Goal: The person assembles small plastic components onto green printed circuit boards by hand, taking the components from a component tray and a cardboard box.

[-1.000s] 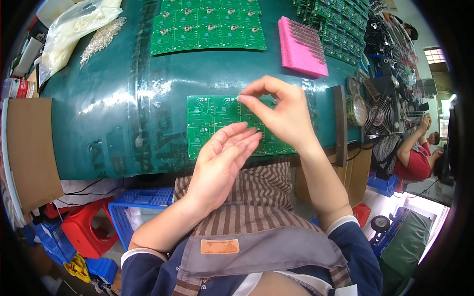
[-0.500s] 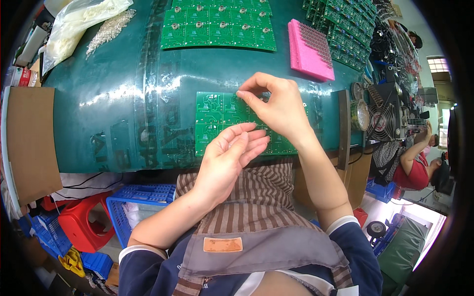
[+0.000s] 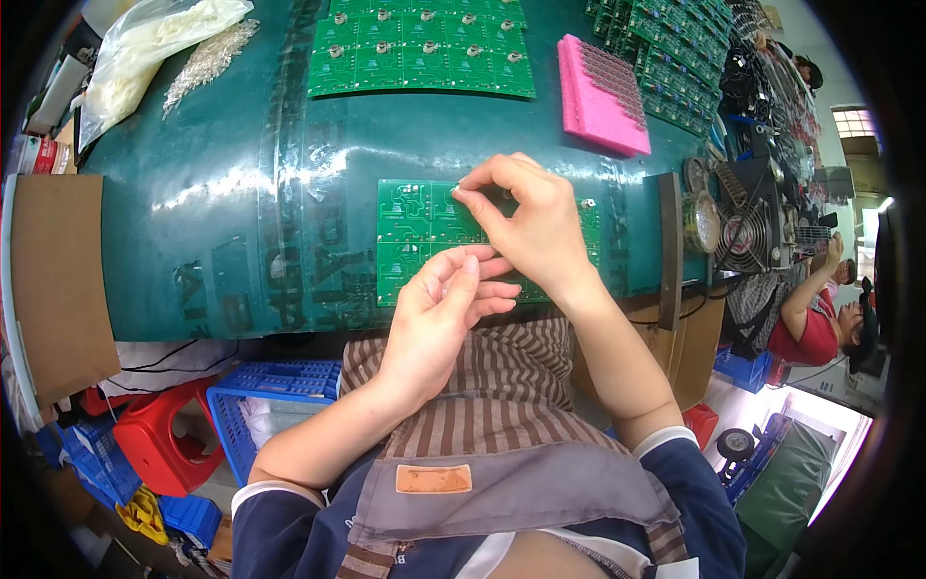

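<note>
Right hand (image 3: 535, 220) is shifting slightly left over the green panel (image 3: 401, 224), pinching a pale part (image 3: 455, 191), seemingly positioning it for careful seating, left hand (image 3: 436, 311) hovering unclenched

A green rectangular circuit board (image 3: 405, 224), patterned with two rows of repeating sections, lies flat and partly hidden on the teal tabletop (image 3: 222, 241), while a tiny, indistinct pale part (image 3: 455, 192) is pinched in the right hand (image 3: 532, 217).

A hand could pass over the surface (image 3: 212, 222) left of the green board (image 3: 403, 217). Left hand (image 3: 436, 309) and right hand (image 3: 532, 217) obstruct its middle, the dark bar (image 3: 668, 251) its right; clearance beneath seems hard to judge.
</note>
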Tool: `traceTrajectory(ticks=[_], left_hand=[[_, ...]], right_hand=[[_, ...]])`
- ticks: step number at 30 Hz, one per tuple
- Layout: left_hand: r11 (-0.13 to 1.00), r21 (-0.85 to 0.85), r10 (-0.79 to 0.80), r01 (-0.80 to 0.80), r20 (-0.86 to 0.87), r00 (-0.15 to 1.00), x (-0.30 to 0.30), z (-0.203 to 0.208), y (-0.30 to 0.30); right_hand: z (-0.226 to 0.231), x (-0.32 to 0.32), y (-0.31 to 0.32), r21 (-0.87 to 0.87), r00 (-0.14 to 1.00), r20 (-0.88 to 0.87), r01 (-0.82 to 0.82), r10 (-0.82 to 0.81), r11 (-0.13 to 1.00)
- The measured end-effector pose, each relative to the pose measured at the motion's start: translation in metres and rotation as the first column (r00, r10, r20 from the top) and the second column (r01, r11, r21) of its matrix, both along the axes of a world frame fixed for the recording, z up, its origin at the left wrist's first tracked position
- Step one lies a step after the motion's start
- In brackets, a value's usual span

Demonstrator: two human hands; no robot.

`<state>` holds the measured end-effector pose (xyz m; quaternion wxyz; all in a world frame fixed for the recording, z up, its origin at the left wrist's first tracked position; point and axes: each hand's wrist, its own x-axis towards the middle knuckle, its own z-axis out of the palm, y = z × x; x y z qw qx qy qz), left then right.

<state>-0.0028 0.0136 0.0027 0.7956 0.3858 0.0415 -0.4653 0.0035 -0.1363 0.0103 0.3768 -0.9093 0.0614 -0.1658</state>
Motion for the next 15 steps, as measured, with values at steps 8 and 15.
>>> traceTrajectory(ticks=[8,15], left_hand=[[0.997,0.067,0.025,-0.025,0.003,1.000,-0.001,0.003,0.000],[0.999,0.012,-0.033,0.032,0.021,0.999,-0.003,0.003,0.001]], right_hand=[[0.012,0.008,-0.049,-0.109,0.999,0.039,0.010,-0.005,0.994],[-0.004,0.028,-0.157,-0.446,0.910,0.239,0.412,-0.338,0.794]])
